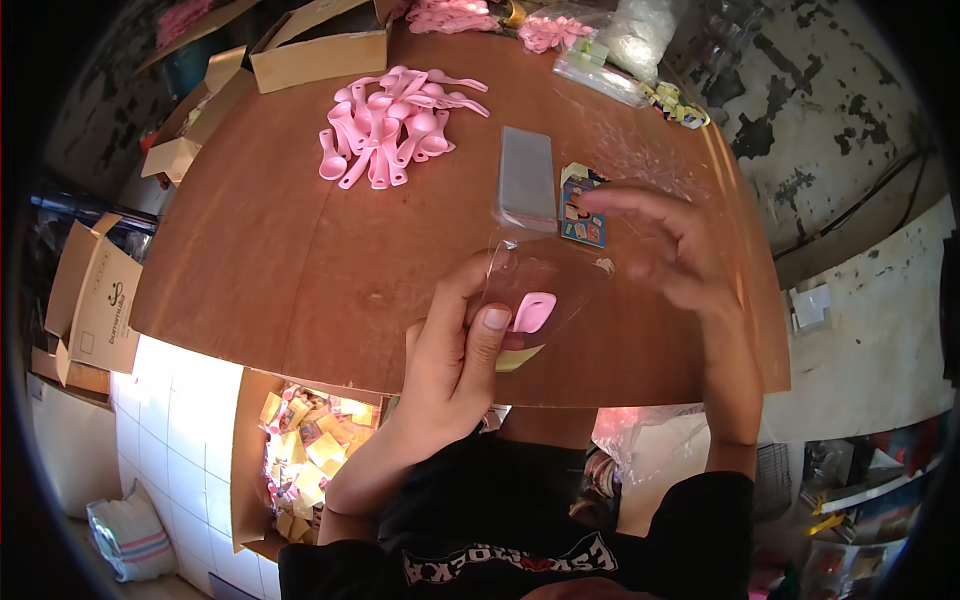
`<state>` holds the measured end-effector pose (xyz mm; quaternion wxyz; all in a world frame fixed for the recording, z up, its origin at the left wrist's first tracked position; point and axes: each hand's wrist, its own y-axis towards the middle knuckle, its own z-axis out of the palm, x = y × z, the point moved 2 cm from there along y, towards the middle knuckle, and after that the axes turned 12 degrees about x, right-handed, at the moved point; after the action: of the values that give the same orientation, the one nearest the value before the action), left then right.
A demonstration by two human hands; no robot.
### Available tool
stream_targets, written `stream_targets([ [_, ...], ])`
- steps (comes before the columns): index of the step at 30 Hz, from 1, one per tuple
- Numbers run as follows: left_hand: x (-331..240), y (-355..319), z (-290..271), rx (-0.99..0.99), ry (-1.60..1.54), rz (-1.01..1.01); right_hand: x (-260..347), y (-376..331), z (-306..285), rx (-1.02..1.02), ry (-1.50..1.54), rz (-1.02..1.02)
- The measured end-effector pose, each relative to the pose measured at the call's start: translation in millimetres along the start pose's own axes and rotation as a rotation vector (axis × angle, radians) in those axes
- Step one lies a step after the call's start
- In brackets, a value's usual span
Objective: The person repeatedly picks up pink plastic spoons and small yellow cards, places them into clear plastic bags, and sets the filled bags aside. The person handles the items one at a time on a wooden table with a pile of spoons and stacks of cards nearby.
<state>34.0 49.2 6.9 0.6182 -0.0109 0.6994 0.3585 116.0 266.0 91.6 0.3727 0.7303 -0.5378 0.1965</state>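
Observation:
My left hand (pixel 455 345) is closed on a clear plastic bag (pixel 570 280), its thumb pressing from the front. Showing through or beside the film is a pink spoon-like piece (pixel 536 312), its lower part hidden by my thumb. A pale yellow paper edge (pixel 518 358) sticks out below that hand. My right hand (pixel 672 245) is raised with its fingers apart and nothing visible in them. Its fingertips overlap a small stack of colourful printed cards (pixel 583 228); whether they touch I cannot tell. Left of the cards lies a stack of clear bags (pixel 526 175).
A heap of pink spoons (pixel 385 130) lies on the brown wooden table (pixel 250 260). Loose clear film (pixel 640 160) and packed bags (pixel 600 80) are at the far right. Open cardboard boxes (pixel 320 60) stand at the back left; another holds yellow packets (pixel 315 445) below the near edge.

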Motion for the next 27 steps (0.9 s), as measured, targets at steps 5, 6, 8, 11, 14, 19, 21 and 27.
stream_targets([
  [5, 2.9, 2.0, 6.9, 0.123, -0.011, -0.043, 29.2, -1.0, 45.0, 0.040, 0.173, 0.033],
  [6, 9.5, -1.7, 4.3, 0.132, -0.072, -0.008, 39.2, 3.9, 41.1, -0.022, 0.106, -0.011],
  [8, 8.2, 0.2, -1.2, 0.064, -0.011, 0.097, 63.2, 4.0, 21.1, -0.182, 0.011, -0.156],
  [11, -0.3, 0.6, -6.2, -0.014, 0.017, 0.208, 69.1, 5.1, 11.2, -0.404, -0.192, -0.302],
  [14, 0.1, 4.1, -10.5, -0.079, 0.150, 0.086, 48.8, 15.2, 20.1, -0.322, -0.267, -0.186],
  [19, 11.6, 14.2, -9.8, 0.020, 0.277, 0.021, 34.0, 13.3, 22.3, -0.232, -0.155, -0.049],
  [21, 15.0, 20.8, -2.1, 0.077, 0.234, 0.054, 34.6, 11.4, 22.4, -0.184, -0.116, -0.018],
  [27, 22.9, 21.3, 3.3, 0.140, -0.144, -0.150, 21.6, -3.0, 32.0, -0.158, 0.332, 0.179],
])
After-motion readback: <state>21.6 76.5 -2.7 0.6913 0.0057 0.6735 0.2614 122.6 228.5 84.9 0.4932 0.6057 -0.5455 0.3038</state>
